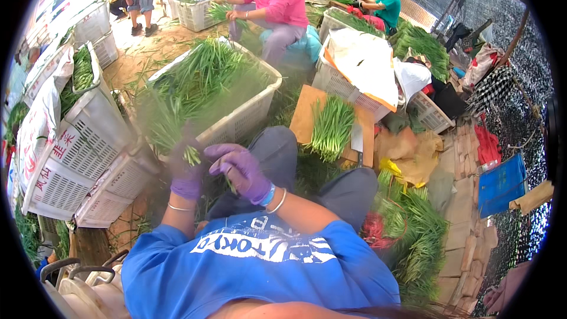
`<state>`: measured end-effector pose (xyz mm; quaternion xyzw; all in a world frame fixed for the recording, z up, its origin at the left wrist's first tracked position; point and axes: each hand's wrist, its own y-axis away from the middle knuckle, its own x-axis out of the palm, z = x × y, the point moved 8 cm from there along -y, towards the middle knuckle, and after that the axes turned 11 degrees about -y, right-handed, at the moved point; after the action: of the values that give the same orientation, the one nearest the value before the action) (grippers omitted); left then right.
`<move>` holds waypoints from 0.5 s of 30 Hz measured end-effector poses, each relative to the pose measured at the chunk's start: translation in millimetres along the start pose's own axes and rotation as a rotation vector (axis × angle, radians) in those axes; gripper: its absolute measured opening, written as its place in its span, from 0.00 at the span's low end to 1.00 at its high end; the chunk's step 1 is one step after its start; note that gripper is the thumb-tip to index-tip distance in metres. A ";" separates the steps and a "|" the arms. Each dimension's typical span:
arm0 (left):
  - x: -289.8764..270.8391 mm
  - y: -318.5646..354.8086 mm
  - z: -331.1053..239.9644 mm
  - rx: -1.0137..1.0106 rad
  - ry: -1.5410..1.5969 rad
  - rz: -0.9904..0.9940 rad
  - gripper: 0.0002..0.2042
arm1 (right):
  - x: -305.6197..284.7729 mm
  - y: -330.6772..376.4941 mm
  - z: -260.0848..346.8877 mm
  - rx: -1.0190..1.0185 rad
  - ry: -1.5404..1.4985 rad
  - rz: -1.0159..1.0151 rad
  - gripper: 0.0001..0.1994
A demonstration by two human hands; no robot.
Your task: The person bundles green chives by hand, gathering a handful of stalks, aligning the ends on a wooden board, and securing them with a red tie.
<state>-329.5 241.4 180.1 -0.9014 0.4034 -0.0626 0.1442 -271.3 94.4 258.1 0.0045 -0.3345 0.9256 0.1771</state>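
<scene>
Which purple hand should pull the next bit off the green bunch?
Probably the right hand. The left hand is gripping the bunch of green stalks at its base, while the right sits just beside the ends, seemingly freer to pick.

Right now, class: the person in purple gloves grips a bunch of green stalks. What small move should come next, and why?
Probably the right hand should slide along the bunch of green stalks to even them: the left hand grips their base, the tops fan loosely, blurred, over the white crate.
</scene>
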 end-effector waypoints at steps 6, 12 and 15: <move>-14.6 -5.2 3.0 0.074 -0.530 -0.076 0.27 | -43.2 0.9 -40.0 0.507 -0.175 -0.172 0.51; 84.7 -10.5 -77.0 0.308 -1.059 -0.120 0.32 | -41.7 -17.7 -50.9 0.310 -0.334 -0.403 0.37; 111.5 -7.9 -99.2 0.362 -1.382 -0.011 0.34 | -57.5 -21.2 -69.8 0.402 -1.125 -0.531 0.25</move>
<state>-272.3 142.5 276.4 -0.6987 0.1983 0.4564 0.5140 -202.7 134.2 209.7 0.6038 -0.1843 0.7510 0.1934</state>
